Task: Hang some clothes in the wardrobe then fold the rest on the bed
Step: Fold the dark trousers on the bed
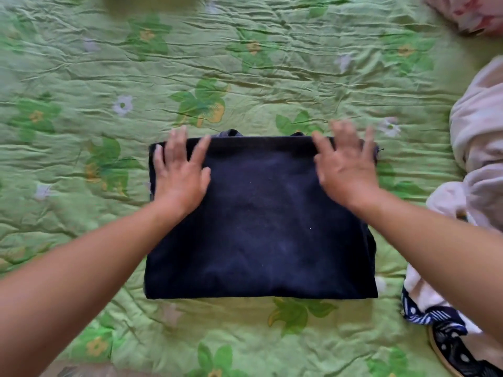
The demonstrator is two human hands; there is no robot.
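A dark navy garment (261, 227) lies folded into a neat rectangle in the middle of the bed. My left hand (179, 170) lies flat on its far left corner with fingers spread and straight. Over the far right corner is my right hand (345, 167), also with spread, straight fingers, slightly blurred. Neither hand grips the cloth. A bit of the garment's lower layer peeks out past the far edge.
The bed is covered by a wrinkled green floral quilt (81, 131). A heap of pale pink clothes (479, 148) lies at the right edge, with a navy and white patterned cloth (441, 325) below it. A pink floral item (473, 12) sits at the top right corner.
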